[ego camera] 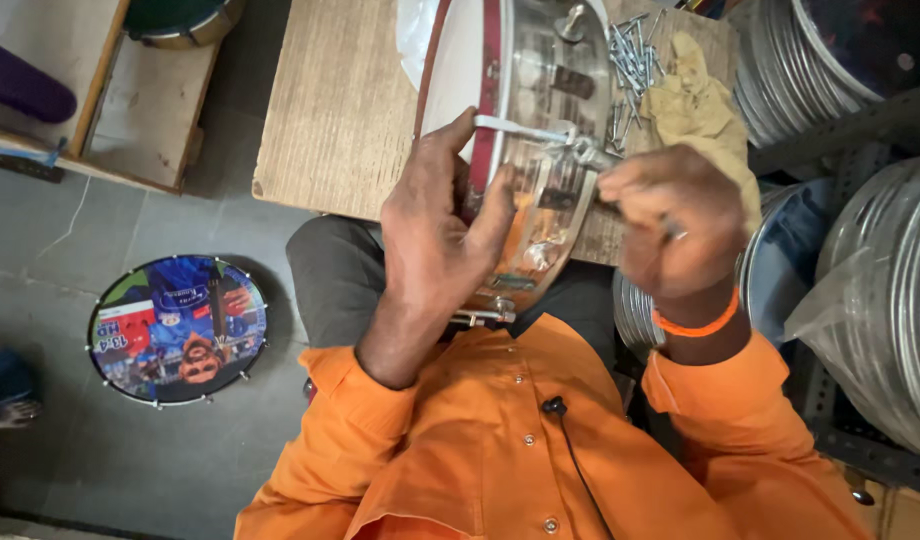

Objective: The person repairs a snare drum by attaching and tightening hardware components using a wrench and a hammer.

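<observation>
Chrome drum (540,110) half hidden by left hand (435,235); right hand (670,220) blurred.

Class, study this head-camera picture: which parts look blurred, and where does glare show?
Head view: the right hand is smeared by motion blur; the left hand on the drum is sharper; reflections glare off the drum's shiny metal shell; the wide lens bends the wooden table edges.

The left half of the wooden table (330,110) lies bare, giving open room up to its left edge. The drum (540,120) fills the middle to the near edge. At the far right corner, loose nails (630,60) and a yellow cloth (695,100) crowd the surface, with stacked metal hoops (880,260) close beyond the right edge.
</observation>
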